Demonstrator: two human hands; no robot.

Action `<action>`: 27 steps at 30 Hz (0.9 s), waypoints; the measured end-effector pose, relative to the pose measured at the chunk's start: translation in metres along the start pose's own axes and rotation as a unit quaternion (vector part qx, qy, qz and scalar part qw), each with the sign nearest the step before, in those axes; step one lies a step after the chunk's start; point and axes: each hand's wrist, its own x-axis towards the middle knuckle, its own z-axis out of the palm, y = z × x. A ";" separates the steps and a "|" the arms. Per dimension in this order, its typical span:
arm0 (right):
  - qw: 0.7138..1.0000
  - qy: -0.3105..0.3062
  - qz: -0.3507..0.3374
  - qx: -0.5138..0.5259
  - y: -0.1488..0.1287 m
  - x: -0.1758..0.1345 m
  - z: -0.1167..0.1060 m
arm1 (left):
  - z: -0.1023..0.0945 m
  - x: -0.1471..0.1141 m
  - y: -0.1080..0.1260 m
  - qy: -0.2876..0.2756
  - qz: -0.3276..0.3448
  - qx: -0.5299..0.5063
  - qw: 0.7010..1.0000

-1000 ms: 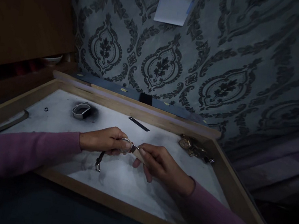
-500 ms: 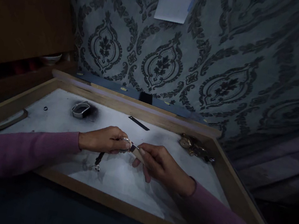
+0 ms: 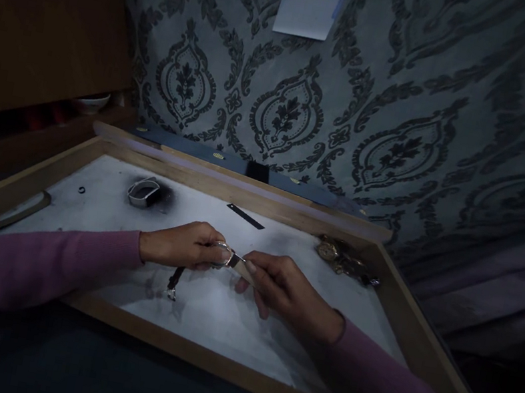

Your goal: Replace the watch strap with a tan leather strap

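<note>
"What's that left hand (image 3: 187, 245) gripping?"
"A watch (image 3: 220, 255), held above the tray (image 3: 213, 361), between its near and far edges."
"And the right hand (image 3: 279, 287)?"
"Pinching its strap (image 3: 245, 273). A gold watch (image 3: 327, 252) lies near the far right corner."

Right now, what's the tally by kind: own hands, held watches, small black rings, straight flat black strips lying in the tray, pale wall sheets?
Left hand and right hand: 2
Held watch: 1
Small black ring: 1
Black strip: 1
Pale sheet: 1
Total: 6

Glossy metal watch case (image 3: 222, 245)
</note>
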 end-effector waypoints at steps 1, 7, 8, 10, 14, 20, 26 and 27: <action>1.000 0.000 0.001 0.002 0.000 0.000 0.000 | 0.000 0.000 0.000 0.000 -0.001 0.001 1.000; 1.000 -0.001 0.008 0.010 0.000 0.000 0.000 | 0.001 0.001 -0.001 0.003 -0.004 0.011 1.000; 1.000 -0.001 0.009 0.008 0.000 0.001 0.000 | 0.000 0.001 -0.001 0.000 -0.003 0.013 1.000; 1.000 -0.002 0.012 0.003 0.000 0.001 0.000 | 0.000 0.001 -0.001 -0.006 -0.002 0.012 1.000; 1.000 -0.001 0.010 -0.014 0.000 0.002 0.000 | -0.001 0.000 -0.002 -0.011 0.002 0.017 1.000; 0.994 0.024 -0.034 -0.099 0.000 0.002 0.001 | -0.001 -0.001 0.000 -0.004 0.027 0.080 0.996; 0.970 0.043 -0.039 -0.238 0.005 0.000 0.007 | 0.002 -0.003 0.004 0.035 0.056 0.172 0.983; 0.964 0.050 -0.037 -0.260 0.007 -0.001 0.009 | 0.002 -0.004 0.005 0.037 0.059 0.182 0.981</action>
